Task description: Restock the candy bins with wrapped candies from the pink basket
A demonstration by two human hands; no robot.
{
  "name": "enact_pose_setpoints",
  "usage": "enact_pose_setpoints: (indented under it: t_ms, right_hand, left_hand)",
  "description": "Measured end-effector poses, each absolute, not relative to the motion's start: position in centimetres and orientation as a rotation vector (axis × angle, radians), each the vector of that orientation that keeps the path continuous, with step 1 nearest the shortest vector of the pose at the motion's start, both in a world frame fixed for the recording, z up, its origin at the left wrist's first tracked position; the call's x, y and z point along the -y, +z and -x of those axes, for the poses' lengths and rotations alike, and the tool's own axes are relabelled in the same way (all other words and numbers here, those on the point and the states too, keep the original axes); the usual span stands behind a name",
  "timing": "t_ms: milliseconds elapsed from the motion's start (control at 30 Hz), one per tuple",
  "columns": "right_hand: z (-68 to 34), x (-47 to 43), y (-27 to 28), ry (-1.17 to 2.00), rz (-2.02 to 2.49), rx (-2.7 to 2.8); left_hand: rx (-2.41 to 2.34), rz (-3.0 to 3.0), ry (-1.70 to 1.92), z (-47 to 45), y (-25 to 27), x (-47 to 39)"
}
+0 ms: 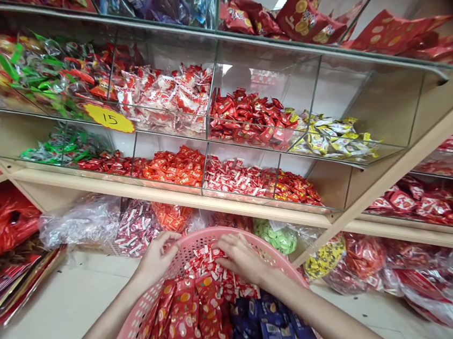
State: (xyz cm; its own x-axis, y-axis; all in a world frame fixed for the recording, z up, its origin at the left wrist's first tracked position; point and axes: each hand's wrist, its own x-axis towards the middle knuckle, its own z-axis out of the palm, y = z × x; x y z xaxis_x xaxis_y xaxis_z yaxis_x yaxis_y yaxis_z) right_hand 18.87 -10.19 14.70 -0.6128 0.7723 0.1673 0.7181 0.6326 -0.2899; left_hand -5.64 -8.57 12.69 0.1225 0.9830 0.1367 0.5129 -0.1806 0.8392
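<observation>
A pink perforated plastic basket (124,331) fills the lower middle of the view. My left hand (158,258) is at its far left rim, fingers curled over the edge. Inside the basket, my right hand (241,257) reaches down with bent fingers into small red-and-white wrapped candies (203,259); its fingertips are partly hidden among them. Nearer to me lie red packets with orange fruit prints (183,319) on the left. Dark blue packets (273,329) lie on the right, partly under my right forearm.
Ahead stands a wooden shelf with glass-fronted bins of wrapped candies (233,177). A yellow tag (108,117) reads 15. Plastic bags of candies (136,230) sit on the floor beneath, with more bags (428,278) at right. Red packages (3,220) are at left.
</observation>
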Motion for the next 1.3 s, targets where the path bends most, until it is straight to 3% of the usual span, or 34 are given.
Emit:
enact_pose_setpoints:
  t_ms: [367, 567, 1100, 1300]
  right_hand:
    - [-17.9, 9.1, 13.7, 0.336, 1.116, 2.582]
    - [-20.0, 9.3, 15.1, 0.345, 1.314, 2.359]
    - [-20.9, 10.7, 13.5, 0.229, 1.476, 2.391]
    - [-21.6, 9.7, 16.4, 0.151, 1.386, 2.346]
  left_hand:
    - [-1.452, -1.750, 0.953, 5.7, 12.6, 8.6]
    - [-1.462, -1.741, 0.970, 5.6, 12.7, 8.6]
    - [-1.474, -1.759, 0.963, 5.7, 12.8, 8.6]
    - [-1.449, -1.788, 0.958, 5.8, 12.6, 8.5]
